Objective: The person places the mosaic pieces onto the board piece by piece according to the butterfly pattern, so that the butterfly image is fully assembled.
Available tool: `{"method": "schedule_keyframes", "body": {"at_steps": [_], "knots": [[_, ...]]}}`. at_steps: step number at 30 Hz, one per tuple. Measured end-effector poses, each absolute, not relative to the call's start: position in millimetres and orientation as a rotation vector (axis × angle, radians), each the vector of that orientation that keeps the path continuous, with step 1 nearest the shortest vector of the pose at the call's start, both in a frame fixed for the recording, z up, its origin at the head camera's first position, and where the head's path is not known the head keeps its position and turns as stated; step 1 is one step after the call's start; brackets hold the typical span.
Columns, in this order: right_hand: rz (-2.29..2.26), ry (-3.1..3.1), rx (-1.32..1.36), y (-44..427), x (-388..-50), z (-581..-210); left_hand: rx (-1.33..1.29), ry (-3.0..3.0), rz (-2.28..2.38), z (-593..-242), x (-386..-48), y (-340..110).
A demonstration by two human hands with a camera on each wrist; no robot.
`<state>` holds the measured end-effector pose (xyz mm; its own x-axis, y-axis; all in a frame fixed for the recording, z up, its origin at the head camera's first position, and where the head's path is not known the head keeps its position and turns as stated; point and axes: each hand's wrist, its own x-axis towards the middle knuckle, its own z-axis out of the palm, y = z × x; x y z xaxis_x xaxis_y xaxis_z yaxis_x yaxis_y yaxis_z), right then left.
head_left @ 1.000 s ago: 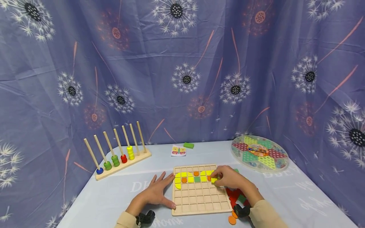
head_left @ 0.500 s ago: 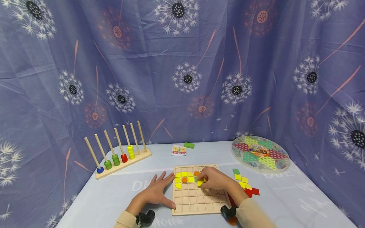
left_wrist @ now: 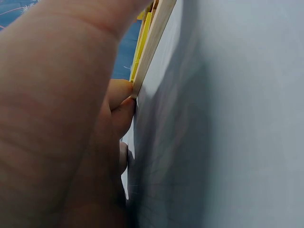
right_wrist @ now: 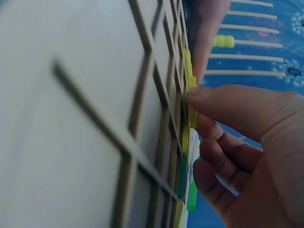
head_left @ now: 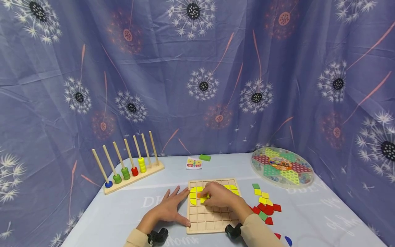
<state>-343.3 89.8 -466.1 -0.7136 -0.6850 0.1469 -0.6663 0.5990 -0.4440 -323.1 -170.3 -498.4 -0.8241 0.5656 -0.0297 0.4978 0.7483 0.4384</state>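
A wooden grid board (head_left: 213, 223) lies on the table with yellow, orange and green tiles set in its upper rows. My right hand (head_left: 220, 196) is over the board's upper left part. It pinches a yellow tile (right_wrist: 193, 116) between thumb and fingers, just above the grid; the tile's exact shape is hard to make out. Several set tiles lie hidden under this hand. Along the board's left edge, my left hand (head_left: 168, 208) rests with spread fingers, its thumb at the lower left side. Curved yellow tiles (head_left: 193, 201) fill the left column near it.
Loose red, yellow and green tiles (head_left: 264, 208) are scattered right of the board. A pattern card (head_left: 193, 163) and a green block (head_left: 205, 157) lie behind it. At the left stands a peg rack (head_left: 134, 178) with coloured beads; a round star-patterned game board (head_left: 282, 167) lies back right.
My right hand has moved left across the board with the yellow tile, from the right end of the tile rows to the left part. My left hand has stayed in place.
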Motion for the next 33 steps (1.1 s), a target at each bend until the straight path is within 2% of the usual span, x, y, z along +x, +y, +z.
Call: {"method": "schedule_keyframes", "body": {"at_steps": [17,33], "knots": [[-0.735,2.796,-1.149,79.5,-339.4,-469.9,0.891,2.794,0.641,-496.9,-322.2,-170.5],[-1.044,2.765,-0.927,156.9,-343.5,-468.7,0.87,2.795,0.637,-495.7,-320.9,-169.5]]}}
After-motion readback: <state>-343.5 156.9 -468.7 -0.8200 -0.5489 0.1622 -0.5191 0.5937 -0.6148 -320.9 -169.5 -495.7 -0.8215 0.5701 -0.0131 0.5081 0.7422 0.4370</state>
